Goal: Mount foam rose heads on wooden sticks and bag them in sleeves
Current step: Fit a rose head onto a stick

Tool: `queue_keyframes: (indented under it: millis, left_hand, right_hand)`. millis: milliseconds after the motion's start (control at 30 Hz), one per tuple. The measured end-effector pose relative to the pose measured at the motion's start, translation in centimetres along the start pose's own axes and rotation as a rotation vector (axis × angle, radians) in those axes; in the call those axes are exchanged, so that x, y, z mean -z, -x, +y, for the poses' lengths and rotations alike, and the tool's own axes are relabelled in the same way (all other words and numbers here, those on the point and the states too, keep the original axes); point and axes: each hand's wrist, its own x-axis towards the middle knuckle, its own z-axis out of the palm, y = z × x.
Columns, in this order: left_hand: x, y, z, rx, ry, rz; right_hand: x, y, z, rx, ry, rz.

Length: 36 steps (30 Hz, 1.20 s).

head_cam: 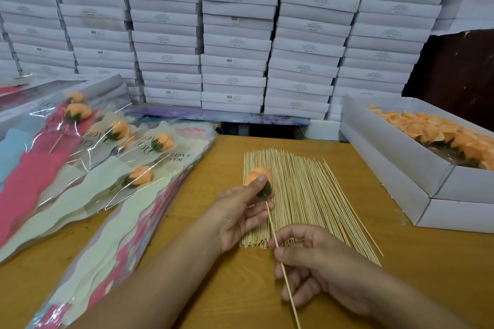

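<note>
Centrally, left hand (242,211) grip clamped on foam rose head (258,177), right hand (307,262) grip pinching its wooden stick (280,262) just below.

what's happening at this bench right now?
A person is putting a foam rose on a stick. The left hand holds an orange rose head; the right hand pinches a wooden stick whose tip meets the head's green base. Loose sticks lie on the table, more heads fill the white box on the right, and sleeved roses are piled on the left.
</note>
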Motion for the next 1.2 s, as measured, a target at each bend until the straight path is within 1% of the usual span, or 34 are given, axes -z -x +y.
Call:
queue_keyframes:
  millis: [133,233,300,333,367,400,467,500,533,600,633,667,733,833,933,1067,1200]
  left_hand:
    - [-0.2,0.2,0.0,-0.014,-0.008,-0.019]
    - [-0.4,0.5,0.4,-0.023,-0.067,-0.036]
    - [-0.4,0.7,0.9,-0.027,-0.132,0.011]
    - [-0.3,0.9,1.3,-0.037,-0.205,0.050]
    - [-0.1,1.0,1.8,-0.065,-0.332,0.097]
    - [0.4,1.0,2.3,-0.117,-0.537,0.156]
    - [1.9,1.2,3.6,-0.277,-1.120,0.299]
    - [2.7,1.3,4.2,-0.333,-1.409,0.395]
    - [3.4,1.5,4.8,-0.364,-1.631,0.504]
    - [4.9,2.0,5.9,-0.369,-1.898,0.703]
    - [5.7,2.3,6.4,-0.323,-1.979,0.773]
    - [6.6,2.6,6.8,-0.265,-2.026,0.822]
    - [8.3,3.3,7.5,-0.171,-2.093,0.858]
    - [10.1,3.9,7.9,-0.106,-2.174,0.811]
    - [10.9,4.0,7.7,-0.084,-2.178,0.777]
    - [11.2,3.9,7.0,-0.090,-2.101,0.768]
    - [11.0,3.8,7.3,-0.080,-2.152,0.774]
  right_hand:
    - [0.3,0.1,0.1,0.014,-0.021,0.005]
    - [0.6,0.2,0.0,0.034,-0.045,0.016]
    - [1.0,0.3,-0.1,0.049,-0.068,0.027]
    - [1.2,0.5,-0.2,0.059,-0.077,0.033]
    - [1.5,0.5,-0.3,0.068,-0.085,0.043]
    - [1.8,0.6,-0.3,0.080,-0.095,0.058]
    - [2.5,0.9,-0.3,0.102,-0.115,0.101]
    - [2.7,1.0,-0.4,0.115,-0.127,0.118]
    - [3.0,1.1,-0.5,0.128,-0.140,0.129]
    - [3.3,1.3,-0.7,0.151,-0.150,0.145]
    - [3.3,1.4,-0.8,0.158,-0.148,0.152]
    - [3.4,1.4,-0.8,0.162,-0.147,0.157]
    - [3.4,1.5,-0.9,0.166,-0.145,0.164]
    - [3.3,1.5,-0.9,0.167,-0.140,0.168]
    - [3.3,1.6,-0.8,0.166,-0.137,0.167]
    - [3.4,1.6,-0.8,0.163,-0.133,0.177]
    - [3.6,1.6,-0.8,0.159,-0.124,0.184]
